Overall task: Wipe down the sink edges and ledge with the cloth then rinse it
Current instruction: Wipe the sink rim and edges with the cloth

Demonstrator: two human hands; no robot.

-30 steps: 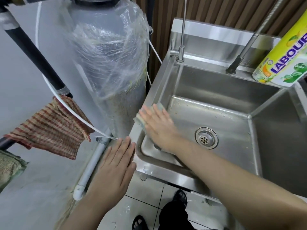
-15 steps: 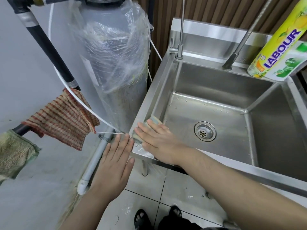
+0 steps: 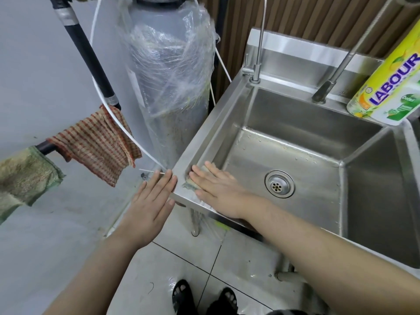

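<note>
A steel sink [image 3: 205,130] fills the right half of the head view, with a round drain [image 3: 279,183] in its basin. My right hand [image 3: 218,185] lies flat, palm down, on a pale cloth [image 3: 190,184] at the sink's front left corner; only the cloth's edges show under the fingers. My left hand [image 3: 151,203] hovers flat just outside that corner, fingers together and holding nothing, its fingertips beside the rim.
A plastic-wrapped grey tank [image 3: 170,83] stands left of the sink. A checked rag [image 3: 97,144] and a green towel [image 3: 20,178] hang on a black pipe [image 3: 88,55]. Two taps [image 3: 255,69] and a yellow detergent bottle [image 3: 386,80] stand on the back ledge. Tiled floor lies below.
My right hand slid the cloth along the left rim toward me, down to the front left corner. My left hand stayed beside the corner.
</note>
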